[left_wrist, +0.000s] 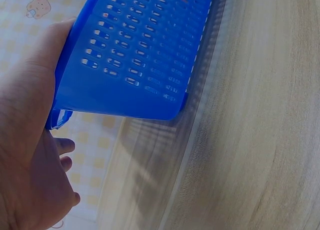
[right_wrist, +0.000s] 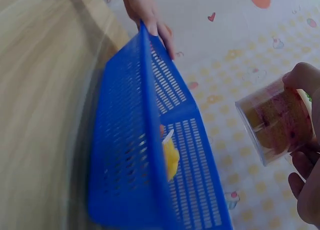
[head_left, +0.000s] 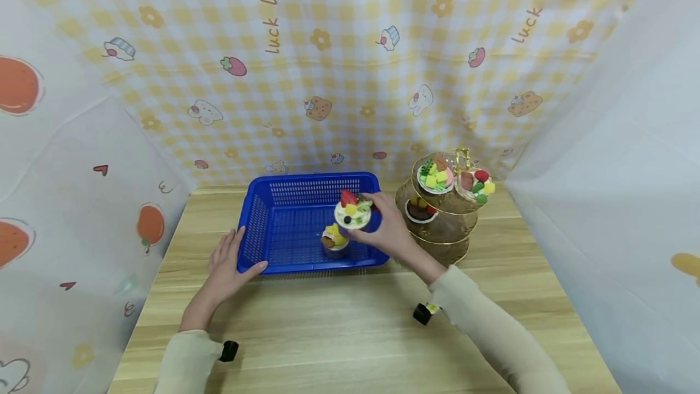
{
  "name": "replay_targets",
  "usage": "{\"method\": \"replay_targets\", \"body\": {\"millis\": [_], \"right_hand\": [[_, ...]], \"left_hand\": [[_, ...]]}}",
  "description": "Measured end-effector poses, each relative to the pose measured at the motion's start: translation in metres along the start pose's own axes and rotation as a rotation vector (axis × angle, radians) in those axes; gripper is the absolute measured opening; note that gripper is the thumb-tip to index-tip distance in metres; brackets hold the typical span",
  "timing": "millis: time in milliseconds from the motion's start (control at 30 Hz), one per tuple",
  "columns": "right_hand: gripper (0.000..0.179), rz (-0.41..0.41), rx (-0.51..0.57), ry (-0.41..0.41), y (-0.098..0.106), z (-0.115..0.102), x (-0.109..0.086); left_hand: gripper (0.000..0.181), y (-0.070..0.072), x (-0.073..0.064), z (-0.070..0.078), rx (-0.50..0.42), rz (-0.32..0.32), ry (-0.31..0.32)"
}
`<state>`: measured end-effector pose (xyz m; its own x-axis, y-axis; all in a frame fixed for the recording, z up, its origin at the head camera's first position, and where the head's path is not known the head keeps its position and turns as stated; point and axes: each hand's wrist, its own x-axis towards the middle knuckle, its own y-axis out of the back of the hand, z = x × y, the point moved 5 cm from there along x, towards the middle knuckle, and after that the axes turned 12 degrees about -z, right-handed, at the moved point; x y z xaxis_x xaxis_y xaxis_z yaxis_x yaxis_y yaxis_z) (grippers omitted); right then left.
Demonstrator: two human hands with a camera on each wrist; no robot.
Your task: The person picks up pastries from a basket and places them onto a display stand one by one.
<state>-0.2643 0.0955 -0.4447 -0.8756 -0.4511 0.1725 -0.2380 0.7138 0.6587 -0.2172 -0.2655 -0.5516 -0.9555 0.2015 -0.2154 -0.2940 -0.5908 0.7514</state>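
My right hand [head_left: 391, 230] grips a dessert cup [head_left: 352, 214] topped with strawberry, yellow cubes and green fruit, held above the right part of a blue plastic basket [head_left: 290, 269]. In the right wrist view the clear cup [right_wrist: 275, 121] shows brown and pink layers, with fingers curled round its side. A second dessert cup [head_left: 335, 242] with yellow pieces on top stands inside the basket. At the basket's left front corner, my left hand [head_left: 226, 266] rests on the rim, thumb along the front edge and fingers over the left side; the left wrist view shows this hand [left_wrist: 30, 135] against the rim.
Right of the basket stands a tiered stand [head_left: 445, 236] with gold rims. A green-and-yellow topped dessert cup [head_left: 435, 175] and a red-topped one [head_left: 474, 185] sit on its upper tier, a dark one [head_left: 421, 210] below. A patterned cloth [head_left: 328, 78] hangs behind the wooden table [head_left: 328, 333].
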Motion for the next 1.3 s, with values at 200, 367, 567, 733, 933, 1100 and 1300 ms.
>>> {"method": "replay_targets", "body": {"millis": [200, 367, 567, 733, 933, 1100, 1300], "right_hand": [[0.076, 0.104, -0.033, -0.032, 0.022, 0.020, -0.048], [0.074, 0.200, -0.059, -0.057, 0.040, 0.035, -0.085], [0.072, 0.250, -0.051, -0.127, 0.061, 0.054, -0.118], [0.068, 0.273, -0.050, -0.197, 0.077, 0.070, -0.136], [0.055, 0.310, -0.057, -0.255, 0.094, 0.084, -0.148], [0.049, 0.322, -0.093, -0.265, 0.104, 0.093, -0.146], [0.048, 0.317, -0.108, -0.310, 0.110, 0.103, -0.137]], "left_hand": [[0.107, 0.000, -0.001, 0.002, 0.007, -0.005, 0.005], [0.106, 0.000, -0.001, 0.002, 0.003, -0.005, 0.006], [0.106, 0.001, -0.001, 0.002, 0.001, -0.008, 0.007], [0.107, 0.001, -0.002, 0.003, 0.001, -0.014, 0.006], [0.107, 0.001, -0.002, 0.004, 0.002, -0.015, 0.003], [0.106, 0.002, 0.000, 0.003, 0.008, -0.013, 0.003], [0.107, 0.001, -0.001, 0.003, 0.005, -0.017, 0.009]]}}
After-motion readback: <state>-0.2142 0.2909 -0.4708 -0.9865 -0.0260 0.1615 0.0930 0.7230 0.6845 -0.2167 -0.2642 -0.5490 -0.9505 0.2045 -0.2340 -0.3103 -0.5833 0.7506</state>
